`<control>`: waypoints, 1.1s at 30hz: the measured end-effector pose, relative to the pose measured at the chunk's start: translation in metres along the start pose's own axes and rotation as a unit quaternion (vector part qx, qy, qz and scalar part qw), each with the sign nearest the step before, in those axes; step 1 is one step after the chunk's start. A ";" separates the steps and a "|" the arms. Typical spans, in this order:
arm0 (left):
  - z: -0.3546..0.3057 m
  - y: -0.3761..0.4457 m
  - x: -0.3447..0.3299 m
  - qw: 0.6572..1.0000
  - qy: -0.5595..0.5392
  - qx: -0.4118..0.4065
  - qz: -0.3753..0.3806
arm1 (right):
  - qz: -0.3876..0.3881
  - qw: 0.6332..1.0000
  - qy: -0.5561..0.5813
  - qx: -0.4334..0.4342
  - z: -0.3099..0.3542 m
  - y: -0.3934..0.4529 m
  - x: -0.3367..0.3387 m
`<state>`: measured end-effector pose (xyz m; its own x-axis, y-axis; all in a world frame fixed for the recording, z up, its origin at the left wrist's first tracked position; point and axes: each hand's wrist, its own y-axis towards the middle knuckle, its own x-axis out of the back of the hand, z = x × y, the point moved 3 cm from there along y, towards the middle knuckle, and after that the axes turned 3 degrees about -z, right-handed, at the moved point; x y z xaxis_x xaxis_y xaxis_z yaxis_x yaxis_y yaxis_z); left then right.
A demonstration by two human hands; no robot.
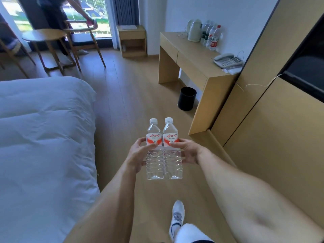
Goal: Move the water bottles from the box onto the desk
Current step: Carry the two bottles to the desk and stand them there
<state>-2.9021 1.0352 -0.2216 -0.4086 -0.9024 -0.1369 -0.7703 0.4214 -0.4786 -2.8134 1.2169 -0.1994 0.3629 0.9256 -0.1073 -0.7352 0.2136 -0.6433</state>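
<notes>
I'm carrying two water bottles [164, 149] side by side, touching, over the floor and well short of the worktop [196, 55]. My left hand [138, 155] and right hand [188, 151] squeeze them together, fingers [175, 143] curled round their labels. I should keep even pressure and set both down by the bottles already there. They're upright, long axis vertical, caps up

Arms: left bare, no sleeves seen.
Footwear: white sneaker [177, 217], grey lacing.
Leg: white garment [190, 233] worn.
</notes>
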 end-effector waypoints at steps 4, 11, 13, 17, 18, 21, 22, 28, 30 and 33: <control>-0.022 0.044 0.014 1.000 0.003 -0.006 -0.028 | 0.027 1.000 -0.009 -0.001 0.029 0.050 -0.009; -0.077 0.140 0.028 0.997 0.001 -0.008 -0.074 | 0.085 0.996 -0.020 -0.016 0.097 0.161 -0.013; -0.096 0.168 0.027 0.997 0.001 0.000 -0.076 | 0.098 0.995 -0.023 -0.027 0.120 0.190 -0.012; -0.126 0.222 0.023 0.997 -0.007 0.004 -0.080 | 0.112 0.992 -0.037 -0.035 0.166 0.241 -0.004; -0.133 0.233 0.022 0.996 -0.009 0.005 -0.083 | 0.112 0.992 -0.041 -0.039 0.176 0.252 -0.002; -0.149 0.265 0.021 0.996 -0.010 0.007 -0.093 | 0.114 0.991 -0.047 -0.045 0.200 0.282 0.000; -0.155 0.276 0.021 0.996 -0.010 0.006 -0.093 | 0.116 0.991 -0.046 -0.045 0.207 0.292 0.001; -0.191 0.342 0.022 0.997 -0.014 0.014 -0.078 | 0.107 0.992 -0.043 -0.048 0.253 0.350 0.003; -0.204 0.367 0.023 0.997 -0.009 0.014 -0.069 | 0.096 0.994 -0.036 -0.047 0.268 0.370 0.004; -0.224 0.419 0.026 0.999 -0.007 0.024 -0.038 | 0.068 0.996 -0.025 -0.046 0.294 0.408 0.007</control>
<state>-3.3457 1.2084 -0.2312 -0.3434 -0.9326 -0.1110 -0.7744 0.3480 -0.5283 -3.2789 1.4019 -0.2401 0.2330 0.9588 -0.1626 -0.7189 0.0572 -0.6927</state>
